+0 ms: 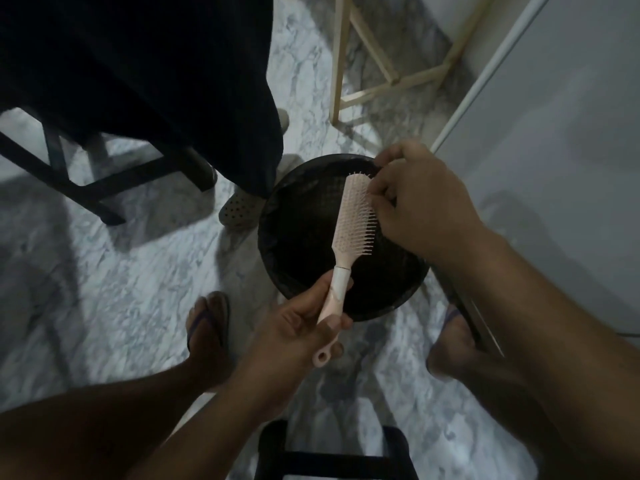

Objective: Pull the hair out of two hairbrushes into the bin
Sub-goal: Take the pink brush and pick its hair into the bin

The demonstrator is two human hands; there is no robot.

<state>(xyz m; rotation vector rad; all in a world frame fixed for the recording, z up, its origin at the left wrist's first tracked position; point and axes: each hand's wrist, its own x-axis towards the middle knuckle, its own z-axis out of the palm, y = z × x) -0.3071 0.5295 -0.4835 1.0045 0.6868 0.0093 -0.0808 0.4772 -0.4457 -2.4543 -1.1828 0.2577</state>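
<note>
A pale pink hairbrush [349, 216] is held over the round black bin [298, 237] on the marble floor. My left hand [298, 327] grips its handle near the bottom, with the loop end sticking out below my fingers. My right hand [415, 199] is at the bristles on the brush's upper right side, its fingers curled and pinching among them. Hair in the bristles is too fine and dark to make out. Only one brush is in view.
A person in a dark robe [156, 81] stands just left of the bin, a sandalled foot [239, 206] beside its rim. A black stool [69, 168] stands at the left, a wooden frame [391, 74] behind, and a white cabinet [554, 150] at the right. My feet flank the bin.
</note>
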